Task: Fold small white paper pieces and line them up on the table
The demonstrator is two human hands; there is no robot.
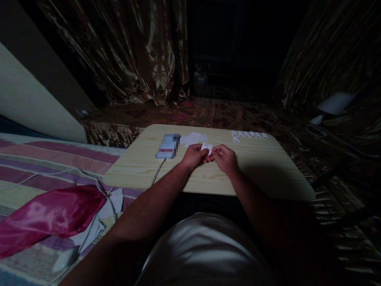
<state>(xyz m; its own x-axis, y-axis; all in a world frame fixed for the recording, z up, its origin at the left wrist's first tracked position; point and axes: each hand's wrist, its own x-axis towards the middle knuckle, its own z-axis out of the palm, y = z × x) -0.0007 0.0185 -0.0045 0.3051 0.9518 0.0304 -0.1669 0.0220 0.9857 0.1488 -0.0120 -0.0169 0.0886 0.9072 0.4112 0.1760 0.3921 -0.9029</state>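
Just above the wooden table [190, 180], a small folded piece of white paper [207, 147] with creases is pinched between both hands. My left hand [193, 156] grips its left side, thumb on top. On the right edge of the paper, my right hand [225, 157] is closed with its fingertips together. Beyond my left hand lie some flat white paper sheets [193, 138]. Several small folded paper pieces [250, 134] stand in a row at the table's far right.
A phone [168, 147], blurred out, lies left on the table with a cable [157, 172] running off the near edge. On the striped bed [26, 163] are a shiny pink cloth [56, 212] and white papers [114, 201]. A lamp [336, 103] stands far right.
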